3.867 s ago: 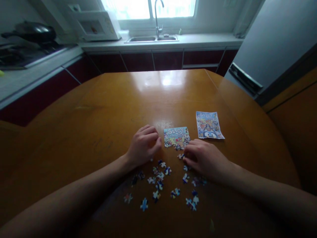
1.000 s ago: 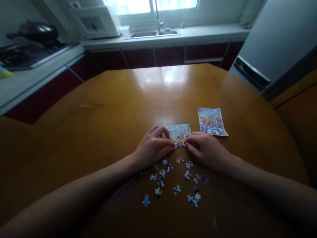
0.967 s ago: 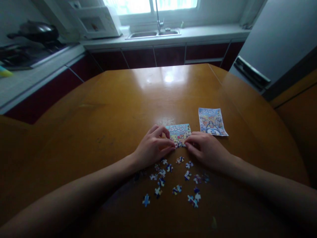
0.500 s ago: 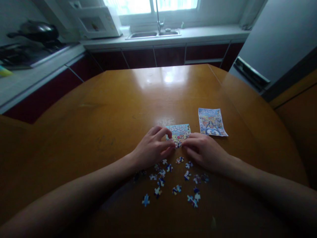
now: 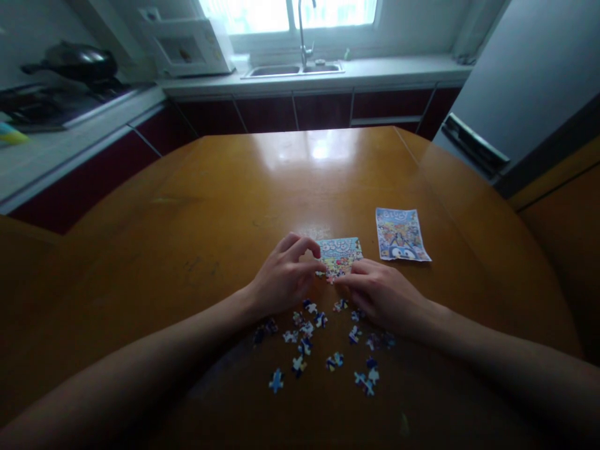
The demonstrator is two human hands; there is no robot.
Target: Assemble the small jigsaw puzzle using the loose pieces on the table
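A partly assembled jigsaw puzzle (image 5: 340, 253) with light-blue lettering and a crowded colourful picture lies on the table between my hands. My left hand (image 5: 288, 275) is at its left side, fingers bent and apart, with nothing visible in them. From the right, my right hand (image 5: 382, 289) reaches in with its index fingertip at a small pinkish puzzle piece (image 5: 330, 280) on the lower edge; its other fingers are curled, and the thumb's contact is hidden. Several loose puzzle pieces (image 5: 306, 345) are scattered nearer me, some in shadow.
A creased picture sheet (image 5: 400, 234) lies right of the puzzle on the wooden table (image 5: 225, 200). Beyond the table are a counter with a sink (image 5: 274, 70), a microwave (image 5: 187, 50) and a pan (image 5: 79, 61) on the stove. A fridge (image 5: 529, 81) stands at the right.
My left hand has drawn slightly left from the puzzle's lower edge. My right index finger has shifted left and a little down. A dark-blue piece no longer shows between the fingertips.
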